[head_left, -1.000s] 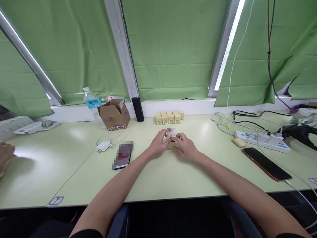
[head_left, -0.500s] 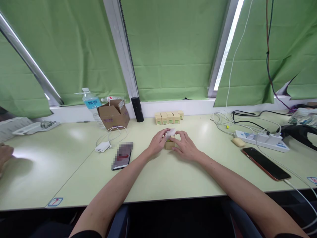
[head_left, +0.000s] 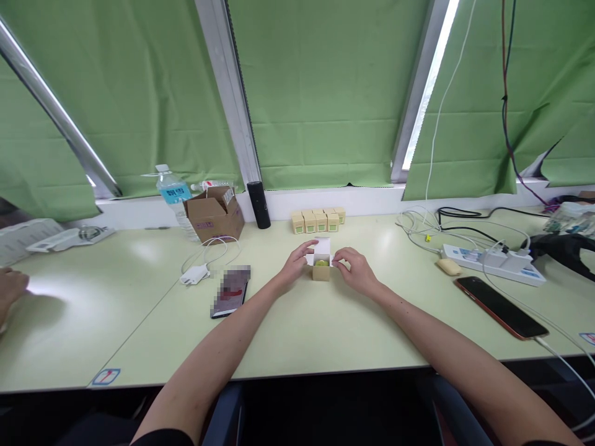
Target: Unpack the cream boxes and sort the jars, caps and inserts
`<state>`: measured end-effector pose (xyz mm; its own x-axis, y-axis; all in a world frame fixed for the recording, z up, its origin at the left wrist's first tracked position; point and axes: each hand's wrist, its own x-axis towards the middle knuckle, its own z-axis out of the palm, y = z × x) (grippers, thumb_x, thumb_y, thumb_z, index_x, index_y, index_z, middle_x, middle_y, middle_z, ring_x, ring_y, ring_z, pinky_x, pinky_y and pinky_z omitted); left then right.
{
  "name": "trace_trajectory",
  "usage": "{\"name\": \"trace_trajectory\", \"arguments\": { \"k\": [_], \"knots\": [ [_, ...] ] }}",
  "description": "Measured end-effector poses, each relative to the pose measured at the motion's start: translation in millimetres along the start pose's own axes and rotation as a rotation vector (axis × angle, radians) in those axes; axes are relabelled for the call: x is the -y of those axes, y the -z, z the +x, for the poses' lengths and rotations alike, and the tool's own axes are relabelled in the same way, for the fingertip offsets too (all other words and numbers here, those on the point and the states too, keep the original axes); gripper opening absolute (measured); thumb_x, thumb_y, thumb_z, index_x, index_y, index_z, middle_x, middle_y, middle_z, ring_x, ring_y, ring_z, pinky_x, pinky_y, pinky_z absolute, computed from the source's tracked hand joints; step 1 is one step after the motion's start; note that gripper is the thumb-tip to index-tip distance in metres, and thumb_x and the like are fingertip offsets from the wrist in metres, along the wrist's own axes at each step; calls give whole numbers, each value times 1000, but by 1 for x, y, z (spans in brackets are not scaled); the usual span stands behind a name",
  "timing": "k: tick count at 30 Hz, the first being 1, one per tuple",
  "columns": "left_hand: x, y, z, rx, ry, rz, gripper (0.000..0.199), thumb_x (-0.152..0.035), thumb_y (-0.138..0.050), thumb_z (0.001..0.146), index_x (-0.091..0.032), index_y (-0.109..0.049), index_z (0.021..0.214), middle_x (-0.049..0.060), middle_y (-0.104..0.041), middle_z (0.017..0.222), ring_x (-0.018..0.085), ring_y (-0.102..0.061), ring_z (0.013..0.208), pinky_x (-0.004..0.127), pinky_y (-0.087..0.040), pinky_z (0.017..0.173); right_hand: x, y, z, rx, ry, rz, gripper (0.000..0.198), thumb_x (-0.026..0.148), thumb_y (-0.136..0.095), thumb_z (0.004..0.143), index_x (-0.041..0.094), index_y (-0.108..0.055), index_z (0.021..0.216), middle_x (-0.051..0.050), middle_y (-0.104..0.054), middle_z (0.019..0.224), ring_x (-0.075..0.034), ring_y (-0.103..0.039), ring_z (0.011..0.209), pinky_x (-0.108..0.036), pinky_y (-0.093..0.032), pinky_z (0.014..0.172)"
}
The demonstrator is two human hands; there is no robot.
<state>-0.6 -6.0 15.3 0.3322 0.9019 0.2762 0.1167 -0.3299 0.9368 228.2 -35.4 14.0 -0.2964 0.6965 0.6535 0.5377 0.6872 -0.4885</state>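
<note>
A small tan cardboard box point(head_left: 320, 274) stands upright on the table between my hands. Its white lid point(head_left: 322, 246) is raised at the back, and the side flaps are spread outward. Inside sits a round, yellow-green item point(head_left: 321, 263) whose kind I cannot make out. My left hand point(head_left: 294, 266) is at the box's left side, fingers apart, its fingertips by the lid and left flap. At the other side my right hand point(head_left: 357, 269) pinches the right flap between thumb and forefinger.
Several similar small boxes point(head_left: 316, 223) stand in a group by the wall. Leftward are a phone point(head_left: 231, 291), a white charger point(head_left: 195, 274), an open carton point(head_left: 216, 217), a water bottle point(head_left: 176, 198) and a black cylinder point(head_left: 258, 205). A power strip point(head_left: 493, 263) and another phone point(head_left: 499, 306) lie right. A co-worker's hand point(head_left: 12, 288) rests far left.
My right hand has drawn back to the right, from over the box opening to its right flap. The left hand has eased slightly left, and the box's contents now show more.
</note>
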Motion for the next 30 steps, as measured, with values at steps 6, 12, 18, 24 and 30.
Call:
{"name": "trace_trajectory", "arguments": {
  "k": [6, 12, 18, 24, 30],
  "knots": [
    [-7, -2, -4, 82, 123, -183, 77, -20, -51, 66, -24, -51, 143, 4, -70, 103, 20, -66, 87, 31, -50, 79, -2, -4, 0, -4, -44, 20, 16, 23, -51, 96, 24, -66, 100, -7, -70, 97, -25, -62, 95, -44, -53, 85],
    [-7, -1, -2, 83, 113, -216, 73, -22, -51, 67, -25, -54, 140, 3, -68, 97, 19, -64, 85, 31, -50, 80, 3, -6, -1, 124, 130, -87, 32, 27, -39, 105, 28, -70, 115, -9, -66, 128, -30, -49, 121, -53, -46, 104],
    [-8, 0, -7, 116, -6, -110, 64, -38, -66, 84, -25, -51, 145, 3, -64, 98, 17, -60, 85, 30, -48, 79, 10, -11, -4, 244, 85, -135, 38, 32, -37, 107, 30, -70, 125, -8, -68, 133, -33, -46, 125, -61, -41, 106],
    [3, -7, -10, 173, -30, -28, 101, -33, -87, 71, -27, -34, 157, 3, -63, 102, 11, -55, 74, 28, -48, 73, 7, -13, -2, 187, 20, -43, 39, 34, -35, 108, 30, -72, 120, -7, -70, 130, -32, -46, 130, -63, -38, 111],
    [8, -10, -9, 170, -53, -46, 100, -31, -86, 71, -30, -33, 156, 8, -61, 121, 14, -58, 84, 32, -50, 81, 14, -1, 5, 37, -45, 201, 41, 47, -37, 108, 29, -69, 126, -9, -64, 137, -28, -51, 135, -56, -38, 118]
  ]
}}
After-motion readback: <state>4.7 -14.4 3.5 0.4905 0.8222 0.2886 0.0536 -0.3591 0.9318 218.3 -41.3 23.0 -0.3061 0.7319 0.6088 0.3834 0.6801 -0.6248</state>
